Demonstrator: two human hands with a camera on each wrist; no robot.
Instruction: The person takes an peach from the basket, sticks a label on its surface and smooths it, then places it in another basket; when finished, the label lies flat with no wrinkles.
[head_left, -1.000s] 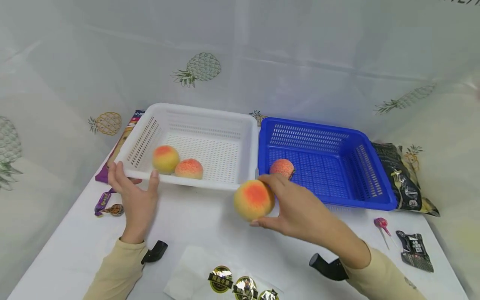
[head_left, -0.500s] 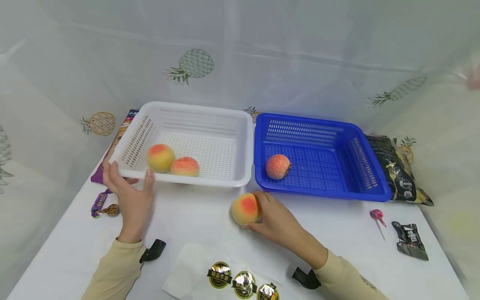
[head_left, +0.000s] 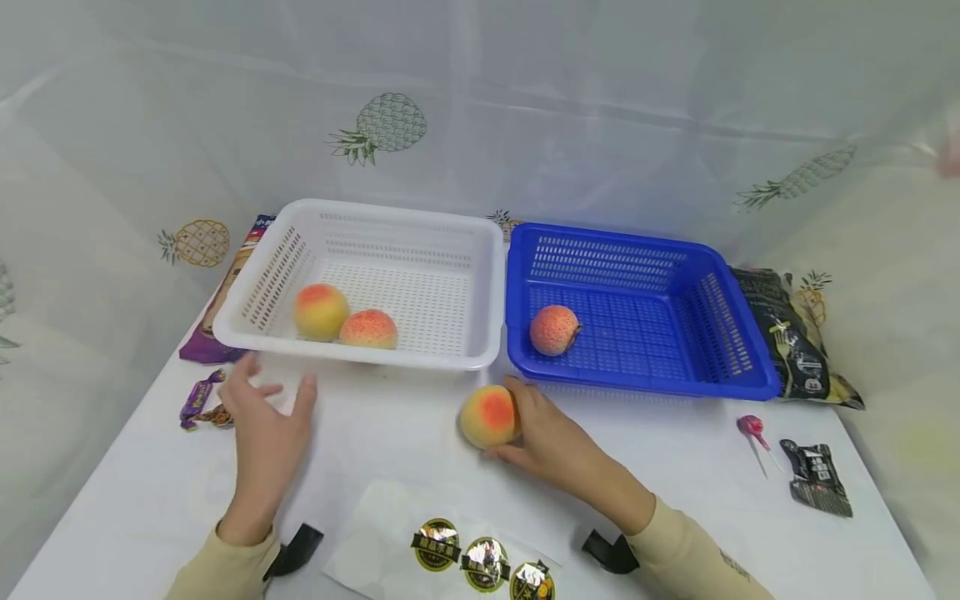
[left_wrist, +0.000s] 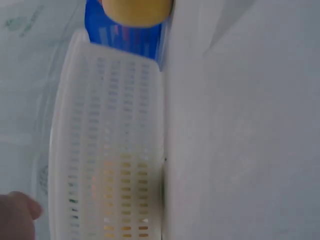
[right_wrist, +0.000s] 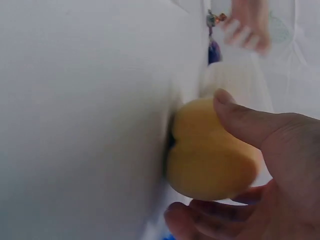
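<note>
Since the frame 0.5 s earlier, the left hand (head_left: 262, 429) has come off the near rim of the white basket (head_left: 435, 312) and drawn nearer; the right hand (head_left: 551, 442) and the peach (head_left: 480, 417) are about where they were. The right hand's grip is curled round the peach, fingers at its far right, thumb at its near side; the peach sits on the bench (head_left: 360, 442), near of where the 2 baskets meet. The left hand's grip is spread, thumb well apart from the fingers. In the white basket, a yellow-red fruit (head_left: 321, 314) and a speckled pink fruit (head_left: 369, 329) lie side by side, near left. The blue basket (head_left: 637, 333), just right, holds a speckled red fruit (head_left: 553, 331). A sheet (head_left: 378, 529) with 3 round stickers lies nearest. Left of the left hand is a purple candy (head_left: 198, 400); farther, a purple bag (head_left: 217, 325). Right are a pink lollipop (head_left: 752, 426), a black packet (head_left: 817, 479) and, farther, a black bag (head_left: 795, 342).
</note>
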